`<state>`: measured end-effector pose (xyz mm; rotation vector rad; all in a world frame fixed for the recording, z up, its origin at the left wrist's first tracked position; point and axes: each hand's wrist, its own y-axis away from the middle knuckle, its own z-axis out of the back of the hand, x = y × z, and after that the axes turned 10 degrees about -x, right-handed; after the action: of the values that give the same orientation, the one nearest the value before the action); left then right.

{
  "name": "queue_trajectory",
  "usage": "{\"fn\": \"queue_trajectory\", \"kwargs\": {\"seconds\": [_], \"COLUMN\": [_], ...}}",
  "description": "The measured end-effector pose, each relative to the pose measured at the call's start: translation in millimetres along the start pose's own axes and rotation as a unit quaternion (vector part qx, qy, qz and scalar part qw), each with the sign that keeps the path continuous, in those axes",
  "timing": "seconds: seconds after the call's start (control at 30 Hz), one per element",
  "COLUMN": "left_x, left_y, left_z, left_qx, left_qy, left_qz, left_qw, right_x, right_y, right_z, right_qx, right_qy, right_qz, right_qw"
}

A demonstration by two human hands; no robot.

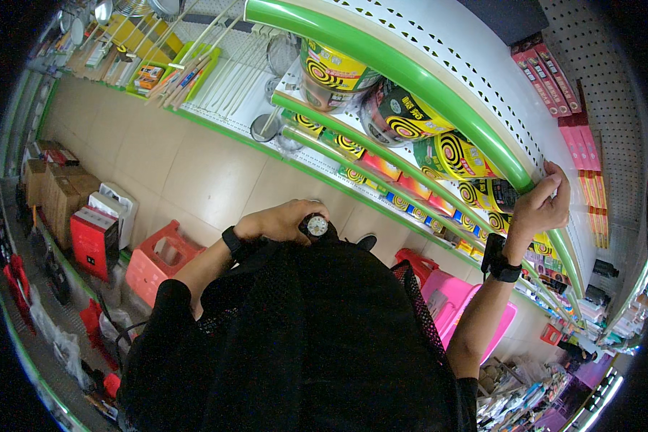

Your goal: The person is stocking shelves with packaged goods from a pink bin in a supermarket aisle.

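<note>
My left hand [289, 219] is closed around a small dark cylinder [316, 226] with a pale round face, held close against the front of my black clothing. What kind of thing it is cannot be made out. Over on the right, my right hand [544, 205] has its fingers curled at the green-fronted edge of a white perforated shelf [439, 75]. The palm side is hidden. Below that shelf stand yellow and black tubs [403, 115] with spiral pictures. Each wrist wears a black band.
A lower shelf carries a green basket [173, 75], wire strainers [266, 126] and several boxes. Pink boxes [547, 75] stand on the upper shelf. To my left are a red stool [162, 252], a red box [93, 241] and cartons [68, 191]. A pink plastic item [450, 302] stands beside my right forearm.
</note>
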<state>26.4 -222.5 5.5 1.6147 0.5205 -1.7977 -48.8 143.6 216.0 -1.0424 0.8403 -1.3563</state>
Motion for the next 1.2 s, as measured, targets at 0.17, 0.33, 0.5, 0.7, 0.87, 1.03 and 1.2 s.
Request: {"fn": "queue_trajectory", "kwargs": {"seconds": [0.17, 0.33, 0.5, 0.7, 0.87, 1.03, 1.2], "left_x": [-2, 0, -2, 0, 2, 5, 10], "left_y": [0, 4, 4, 6, 15, 23, 20], "left_z": [1, 0, 1, -2, -3, -2, 0], "left_qx": [0.012, 0.007, 0.003, 0.017, -0.001, 0.004, 0.002], "left_qy": [0.022, 0.025, 0.013, 0.04, 0.054, 0.064, 0.062], "left_qz": [0.025, 0.018, 0.003, 0.034, 0.004, 0.041, 0.023], "left_qw": [0.999, 0.999, 1.0, 0.998, 0.999, 0.997, 0.998], "right_x": [1, 2, -1, 0, 2, 5, 0], "right_y": [-1, -1, -3, -2, 0, 3, -3], "right_z": [-1, 0, 0, 1, 1, 1, -1], "right_qx": [-0.009, -0.002, -0.009, 0.003, -0.01, -0.011, -0.002], "right_qy": [-0.009, -0.001, -0.008, -0.009, -0.014, -0.019, 0.01], "right_qz": [0.026, 0.018, 0.034, 0.008, 0.022, 0.024, 0.023], "right_qw": [1.0, 1.0, 0.999, 1.0, 1.0, 0.999, 1.0]}}
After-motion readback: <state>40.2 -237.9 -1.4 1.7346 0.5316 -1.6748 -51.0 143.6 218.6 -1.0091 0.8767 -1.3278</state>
